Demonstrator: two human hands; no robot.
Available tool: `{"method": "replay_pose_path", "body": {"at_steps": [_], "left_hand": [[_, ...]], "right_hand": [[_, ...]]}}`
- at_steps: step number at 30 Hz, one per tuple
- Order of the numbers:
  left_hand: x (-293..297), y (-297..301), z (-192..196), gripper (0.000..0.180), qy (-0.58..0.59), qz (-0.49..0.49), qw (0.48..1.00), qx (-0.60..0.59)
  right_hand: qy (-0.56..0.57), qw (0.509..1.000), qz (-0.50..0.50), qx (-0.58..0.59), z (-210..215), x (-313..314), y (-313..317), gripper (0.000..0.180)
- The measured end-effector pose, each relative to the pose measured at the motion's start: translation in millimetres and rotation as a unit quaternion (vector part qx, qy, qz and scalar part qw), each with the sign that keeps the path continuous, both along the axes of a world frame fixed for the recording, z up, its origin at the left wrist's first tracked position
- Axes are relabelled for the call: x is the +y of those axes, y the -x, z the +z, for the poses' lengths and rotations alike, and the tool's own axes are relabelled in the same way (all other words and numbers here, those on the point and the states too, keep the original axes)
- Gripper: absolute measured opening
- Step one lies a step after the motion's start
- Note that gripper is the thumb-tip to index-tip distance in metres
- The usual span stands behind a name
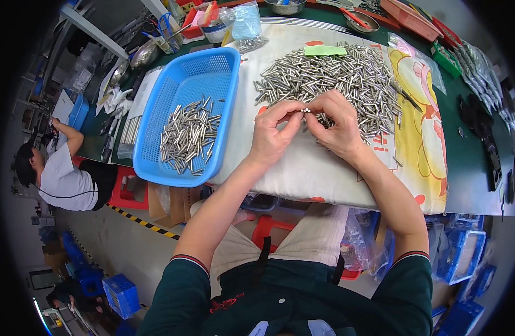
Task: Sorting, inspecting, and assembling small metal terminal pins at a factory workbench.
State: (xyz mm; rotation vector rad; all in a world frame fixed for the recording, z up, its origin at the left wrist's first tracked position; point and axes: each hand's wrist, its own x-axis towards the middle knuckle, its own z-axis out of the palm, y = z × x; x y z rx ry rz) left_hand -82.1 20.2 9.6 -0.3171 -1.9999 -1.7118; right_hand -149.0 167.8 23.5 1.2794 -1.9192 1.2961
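Note:
Between my fingertips is a small bunch of metal pins (pixel 305 110), seen end-on. My left hand (pixel 273 130) pinches it from one side with thumb and forefinger. My right hand (pixel 337 123) pinches it from the other, so both hands meet at the bunch. Just beyond them a large heap of silvery metal pins (pixel 347 73) spreads over a printed cloth (pixel 240 162), and my right hand overlaps its near edge. To the left stands a blue plastic basket (pixel 146 131) with a smaller pile of similar pins (pixel 190 134) in it.
A green paper slip (pixel 325 51) lies on the heap. Dark tweezers (pixel 410 101) rest at its right side. Metal bowls (pixel 361 21), a red tray (pixel 411 18) and a green box (pixel 445 60) line the far edge. Another person (pixel 67 173) works at the far left.

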Motion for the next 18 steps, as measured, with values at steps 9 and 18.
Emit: {"method": "replay_pose_path", "body": {"at_steps": [9, 18], "left_hand": [[1.3, -2.5, 2.1, 0.019, -0.137, -0.055, 0.983, -0.109], [-7.6, -0.7, 3.2, 0.02, -0.203, -0.091, 0.953, -0.207]], "right_hand": [[-0.03, 0.977, -0.004, -0.212, 3.0, 0.9, -8.3, 0.009], [-0.073, 0.927, -0.008, -0.368, 4.8, -1.2, -8.4, 0.015]]}}
